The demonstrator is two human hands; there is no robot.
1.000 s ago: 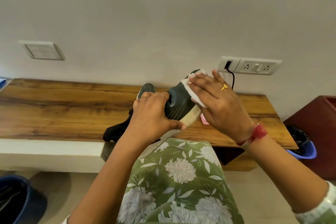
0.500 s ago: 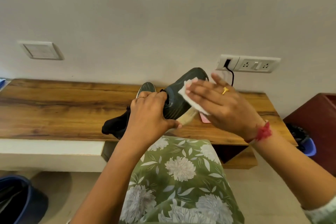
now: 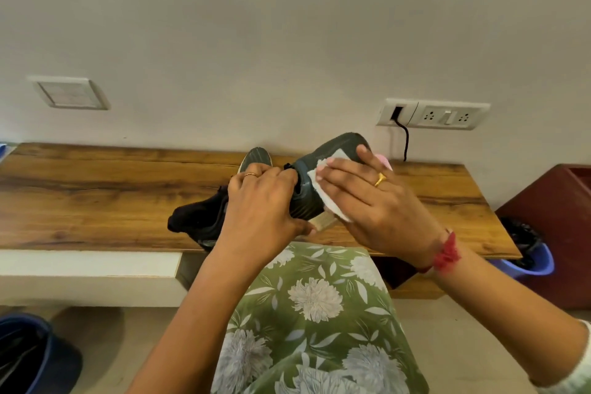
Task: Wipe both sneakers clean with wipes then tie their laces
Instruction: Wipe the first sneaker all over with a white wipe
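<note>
Head view: a big pale wall [image 3: 287, 25] stands behind the long wooden table [image 3: 96, 201]. A green flowery cloth [image 3: 313, 313] lies low in front of the table. A dark blue bucket [image 3: 32, 358] sits below the table's left end. A black sneaker [image 3: 198, 221] lies on the middle of the table. The grey sneaker [image 3: 332, 150] is held just above the table, toe tipped up. The left hand [image 3: 259, 211] grips its back part. The right hand [image 3: 374, 201] lies flat with straight fingers, pressing a white wipe [image 3: 326, 198] on its side. A white socket plate [image 3: 441, 115] is on the wall above the table's right part.
</note>
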